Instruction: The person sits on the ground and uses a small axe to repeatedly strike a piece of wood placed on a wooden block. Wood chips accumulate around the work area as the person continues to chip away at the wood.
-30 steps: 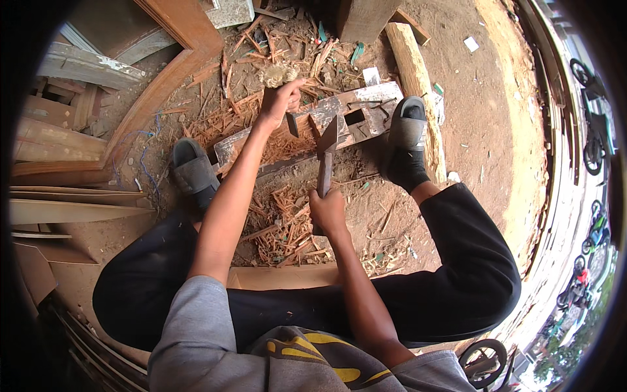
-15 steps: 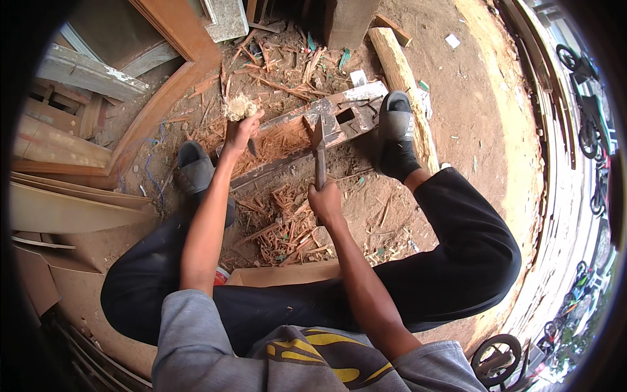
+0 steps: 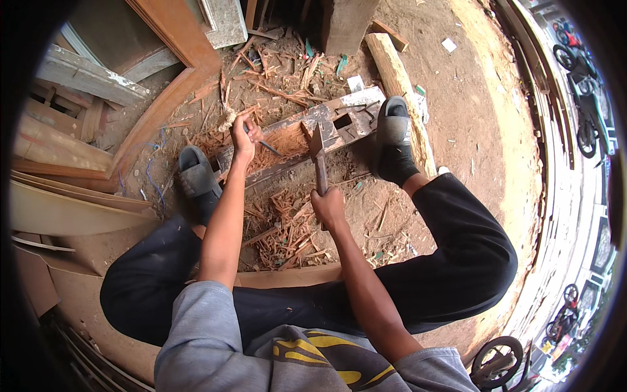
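Note:
My left hand (image 3: 244,136) is closed around a chisel (image 3: 270,148). The chisel's pale, frayed handle end sticks out beyond my fist, and its dark blade points right, over the hollowed part of a worn wooden beam (image 3: 266,171). Whether the tip touches the wood I cannot tell. In my right hand (image 3: 328,206) is the wooden handle of a hatchet (image 3: 320,160), its wedge-shaped metal head raised in front of the beam. The beam lies slantwise between my feet, with peeling white paint and a dark square hole (image 3: 342,121) near its right end.
Reddish wood splinters (image 3: 287,235) lie heaped on the dirt before the beam, more behind it. A pale log (image 3: 392,65) rests by my right sandal (image 3: 396,127). Wooden frames (image 3: 147,134) lean at left; a post (image 3: 350,26) stands behind. Motorcycles are parked far right.
My left hand has turned and shifted slightly right, so the chisel blade now shows over the hollow and its frayed end points left. My right hand with the hatchet moved slightly right and nearer me.

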Available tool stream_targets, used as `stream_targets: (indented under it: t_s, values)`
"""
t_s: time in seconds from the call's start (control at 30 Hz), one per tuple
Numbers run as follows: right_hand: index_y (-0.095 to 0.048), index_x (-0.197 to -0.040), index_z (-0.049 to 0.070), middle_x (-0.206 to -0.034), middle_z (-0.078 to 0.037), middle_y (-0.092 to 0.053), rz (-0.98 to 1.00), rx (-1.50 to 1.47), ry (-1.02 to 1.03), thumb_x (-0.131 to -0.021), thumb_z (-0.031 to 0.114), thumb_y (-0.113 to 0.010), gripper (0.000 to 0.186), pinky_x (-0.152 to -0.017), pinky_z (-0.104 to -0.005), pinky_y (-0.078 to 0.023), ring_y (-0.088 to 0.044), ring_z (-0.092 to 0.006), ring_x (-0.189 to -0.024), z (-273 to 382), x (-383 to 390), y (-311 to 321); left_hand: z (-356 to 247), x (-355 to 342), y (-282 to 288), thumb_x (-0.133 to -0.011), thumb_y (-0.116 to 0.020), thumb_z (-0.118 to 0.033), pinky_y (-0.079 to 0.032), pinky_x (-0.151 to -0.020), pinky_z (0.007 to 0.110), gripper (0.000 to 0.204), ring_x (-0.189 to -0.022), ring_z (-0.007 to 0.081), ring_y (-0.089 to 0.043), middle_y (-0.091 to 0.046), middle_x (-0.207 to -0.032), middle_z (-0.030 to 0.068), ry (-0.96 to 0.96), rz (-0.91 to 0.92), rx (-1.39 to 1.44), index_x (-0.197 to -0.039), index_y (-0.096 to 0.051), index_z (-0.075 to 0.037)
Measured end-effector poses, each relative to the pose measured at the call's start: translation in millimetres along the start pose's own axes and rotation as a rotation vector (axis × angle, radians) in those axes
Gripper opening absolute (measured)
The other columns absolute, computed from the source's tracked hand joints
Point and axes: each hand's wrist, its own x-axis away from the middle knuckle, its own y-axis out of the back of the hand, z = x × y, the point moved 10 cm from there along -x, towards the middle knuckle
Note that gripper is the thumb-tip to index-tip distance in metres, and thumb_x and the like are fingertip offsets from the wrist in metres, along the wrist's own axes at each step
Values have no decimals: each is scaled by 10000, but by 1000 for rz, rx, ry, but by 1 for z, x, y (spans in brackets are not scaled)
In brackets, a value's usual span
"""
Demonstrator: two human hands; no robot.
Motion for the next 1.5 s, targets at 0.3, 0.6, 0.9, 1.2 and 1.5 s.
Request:
stream_targets:
  t_s: [0.3,0.6,0.9,1.2,1.5]
  values:
    - [-566,-669,-87,-591,-206,-580,-67,-63,80,-736,263,-614,360,-517,-397,-475,-606,-300,-543,-20,-24,-13,-32,8,35,-849,-493,-319,-194,-393,259,340,-372,85,-221,-261,-445,-36,-51,-23,-110,-614,-356,-115]
    - [-575,-677,-106,-561,-196,-568,23,-256,-22,-716,304,-620,413,-535,-405,-457,-603,-302,-538,-23,-17,-19,1,-7,-44,-835,-555,-281,-222,-423,258,350,-390,86,-254,-279,-460,-27,-33,63,-146,-597,-368,-106]
    - [-573,-704,-113,-578,-208,-571,-23,-164,37,-713,283,-616,398,-550,-400,-453,-597,-295,-550,-23,-20,-16,-14,-5,8,-878,-487,-273,-184,-404,263,354,-375,87,-224,-282,-449,-30,-10,101,-240,-590,-362,-111]
    - [-579,-722,-124,-674,-281,-596,-34,-117,8,-711,309,-609,434,-625,-428,-470,-621,-414,-717,-36,-29,-25,-16,3,-3,-856,-565,-340,-180,-403,231,368,-382,52,-242,-316,-463,-60,7,112,-338,-604,-391,-135]
    - [-493,-941,-24,-678,-96,-552,133,-397,72,-764,218,-619,325,-434,-308,-460,-565,-177,-491,-17,-21,-29,17,28,-162,-766,-626,-121,-503,-597,353,194,-667,229,-615,-635,-755,128,-591,465,-1015,-912,-577,-2]
